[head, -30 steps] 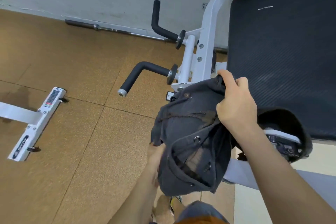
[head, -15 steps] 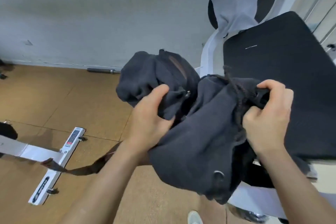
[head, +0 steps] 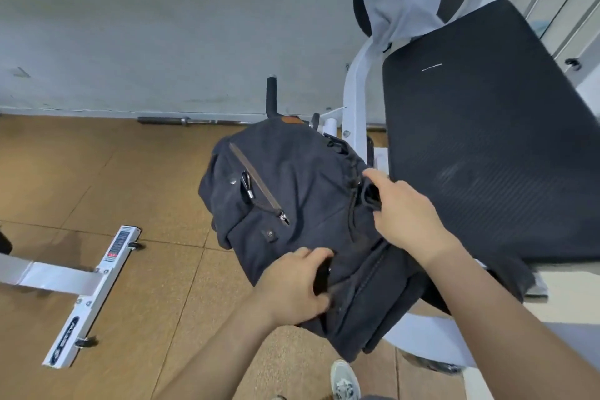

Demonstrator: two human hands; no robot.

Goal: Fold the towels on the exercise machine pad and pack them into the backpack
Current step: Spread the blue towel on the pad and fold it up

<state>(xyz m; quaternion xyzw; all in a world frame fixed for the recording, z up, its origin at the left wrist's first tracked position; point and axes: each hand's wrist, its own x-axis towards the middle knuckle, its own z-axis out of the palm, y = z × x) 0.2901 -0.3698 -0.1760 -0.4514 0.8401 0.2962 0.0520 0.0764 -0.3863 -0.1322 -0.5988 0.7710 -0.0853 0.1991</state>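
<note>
Backpack [head: 292, 201] now front-up, left hand [head: 292, 286] and right hand [head: 406, 217] fingers seemingly clenching it

Nothing legible anywhere. White floor bar [head: 94, 295] of the machine, on the left: sticker [head: 117, 242] at its far end w/ a red block, black bars & rows of fine print, too small to read. At its near end, a dark blue oval logo [head: 66, 334] w/ pale lettering, too blurred to give a brand. Backpack [head: 292, 188]: small brown patch [head: 291, 120] at its top edge, no letters or nos. can be made out on it.
</note>
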